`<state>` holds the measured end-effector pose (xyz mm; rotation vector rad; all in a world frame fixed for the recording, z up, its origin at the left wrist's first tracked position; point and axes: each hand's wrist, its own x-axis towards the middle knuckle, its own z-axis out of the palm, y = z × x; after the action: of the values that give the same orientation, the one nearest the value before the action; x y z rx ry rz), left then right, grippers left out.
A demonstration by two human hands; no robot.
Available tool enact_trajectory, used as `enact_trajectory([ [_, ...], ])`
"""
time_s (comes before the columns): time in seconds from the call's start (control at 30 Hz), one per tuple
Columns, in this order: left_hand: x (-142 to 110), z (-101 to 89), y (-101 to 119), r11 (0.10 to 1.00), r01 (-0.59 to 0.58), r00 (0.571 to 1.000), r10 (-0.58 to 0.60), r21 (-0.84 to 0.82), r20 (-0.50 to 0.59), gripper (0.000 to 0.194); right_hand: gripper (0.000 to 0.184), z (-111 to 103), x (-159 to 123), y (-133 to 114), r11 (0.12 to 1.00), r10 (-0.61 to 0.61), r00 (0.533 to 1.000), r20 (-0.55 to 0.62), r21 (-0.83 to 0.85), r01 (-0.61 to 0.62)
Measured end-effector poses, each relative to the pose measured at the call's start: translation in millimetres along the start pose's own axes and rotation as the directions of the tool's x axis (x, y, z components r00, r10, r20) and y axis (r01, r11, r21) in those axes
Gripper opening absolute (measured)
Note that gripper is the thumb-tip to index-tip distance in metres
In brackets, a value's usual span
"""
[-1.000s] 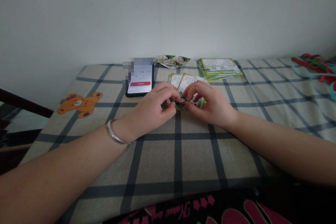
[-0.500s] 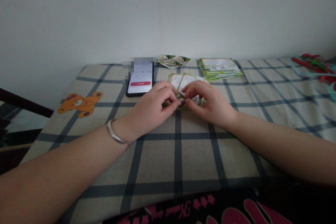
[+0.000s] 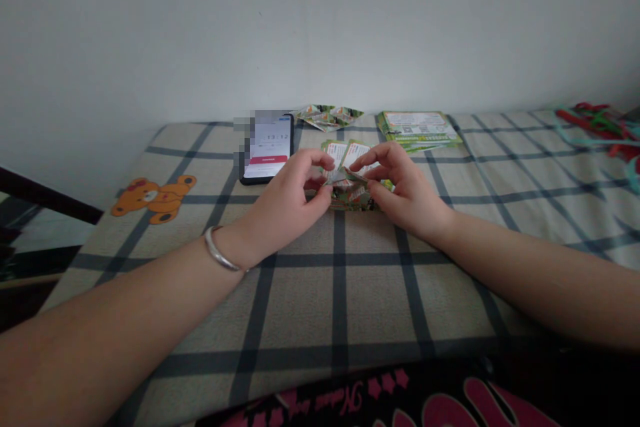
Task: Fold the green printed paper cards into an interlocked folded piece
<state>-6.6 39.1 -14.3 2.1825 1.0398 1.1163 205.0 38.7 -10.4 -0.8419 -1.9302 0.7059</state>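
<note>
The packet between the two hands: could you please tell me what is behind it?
Behind the near packet are green-edged printed cards, and farther back a patterned wrapper by the wall. The right hand and near packet cover part of the cards; what lies there cannot be seen.

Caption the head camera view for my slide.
Left hand and right hand pinch a small patterned packet over a checked tablecloth, a phone nearby.

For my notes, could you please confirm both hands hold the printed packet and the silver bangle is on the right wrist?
No, the head view shows the silver bangle on the left wrist; left hand and right hand do hold the printed packet.
</note>
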Motion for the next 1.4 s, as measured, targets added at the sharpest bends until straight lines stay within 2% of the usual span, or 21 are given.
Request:
enact_trajectory([
  [0.23, -1.9, -2.7, -5.4, 0.998, 0.064, 0.994, -0.063, -0.004, 0.084, 0.031, 0.031, -1.4, 1.1, 6.8, 0.996, -0.01, 1.0, -0.004, 0.088, 0.01],
  [0.53, -0.5, -3.4, -4.1, 0.988, 0.07, 0.994, -0.058, -0.141, 0.09, 0.028, 0.03, -0.4, 2.5, 12.1, 0.956, 0.004, 1.0, 0.017, 0.294, -0.009],
  [0.63, 0.0, -3.6, -4.8, 0.982, 0.062, 0.995, -0.047, -0.176, 0.089, 0.027, 0.028, -0.7, 3.6, 11.5, 0.954, -0.002, 1.0, 0.006, 0.299, 0.0],
  [0.7, 0.1, -4.3, -4.8, 0.984, 0.051, 0.995, -0.037, -0.169, 0.088, 0.027, 0.026, -2.6, 4.7, 9.8, 0.972, -0.019, 1.0, 0.006, 0.236, 0.017],
  [0.8, -0.1, -5.4, -2.3, 0.995, 0.034, 0.995, -0.025, -0.09, 0.101, 0.027, 0.026, -6.7, 5.6, 5.6, 0.993, -0.116, 0.993, 0.018, 0.018, 0.116],
  [0.87, -0.1, -5.7, 1.4, 1.0, 0.015, 0.994, -0.014, -0.01, 0.108, 0.026, 0.03, -8.5, 5.2, 2.2, 0.971, -0.184, 0.982, 0.034, -0.15, 0.187],
  [0.97, 0.1, -5.2, 7.4, 0.997, 0.001, 0.994, -0.009, 0.081, 0.107, 0.027, 0.025, -7.6, 3.1, -2.5, 0.931, -0.193, 0.979, 0.062, -0.303, 0.203],
  [1.03, 0.2, -4.6, 10.1, 0.993, 0.005, 0.995, -0.017, 0.12, 0.101, 0.029, 0.02, -5.8, 1.4, -5.3, 0.887, -0.184, 0.978, 0.099, -0.412, 0.209],
  [1.2, -0.4, -3.0, 12.2, 0.982, 0.012, 0.995, -0.03, 0.189, 0.094, 0.032, 0.018, -3.2, -1.2, -11.5, 0.709, -0.168, 0.971, 0.172, -0.663, 0.24],
  [1.4, -2.9, -0.7, 13.2, 0.972, -0.035, 0.996, 0.014, 0.233, 0.091, 0.036, 0.011, -1.7, -1.4, -19.3, 0.588, -0.177, 0.965, 0.193, -0.765, 0.261],
])
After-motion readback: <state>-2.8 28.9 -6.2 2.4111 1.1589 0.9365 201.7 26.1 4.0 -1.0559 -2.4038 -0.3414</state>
